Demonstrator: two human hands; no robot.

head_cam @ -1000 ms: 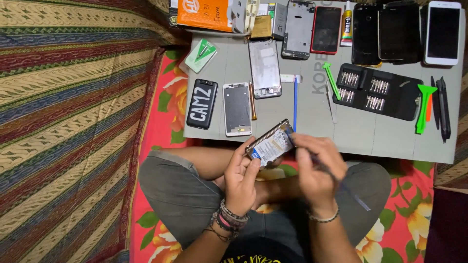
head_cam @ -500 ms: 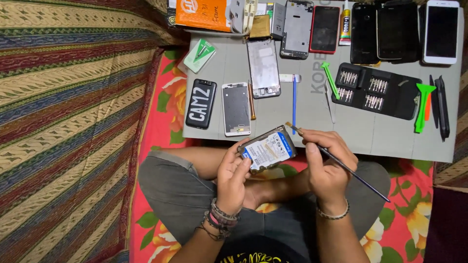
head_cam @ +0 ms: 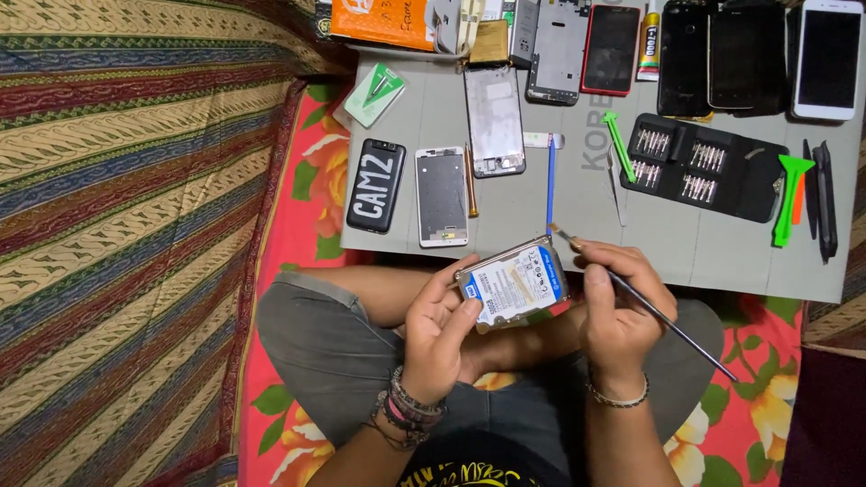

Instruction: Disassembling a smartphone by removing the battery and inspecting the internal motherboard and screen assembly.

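A grey desk is lying over a red floral cloth, carrying phone parts. Above the lap, the left hand is gripping a small silver hard drive with a blue-and-white label, while the right hand is pinching a thin dark metal tool, its tip just beside the drive's upper corner.

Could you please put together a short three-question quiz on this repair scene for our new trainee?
1. Which hand holds the hard drive?
2. True or false: the right hand grips a thin screwdriver whose tip is near the drive's upper right corner.
3. What lies directly right of the black phone case on the grey mat?

Key:
1. The left hand.
2. True.
3. A white phone frame.
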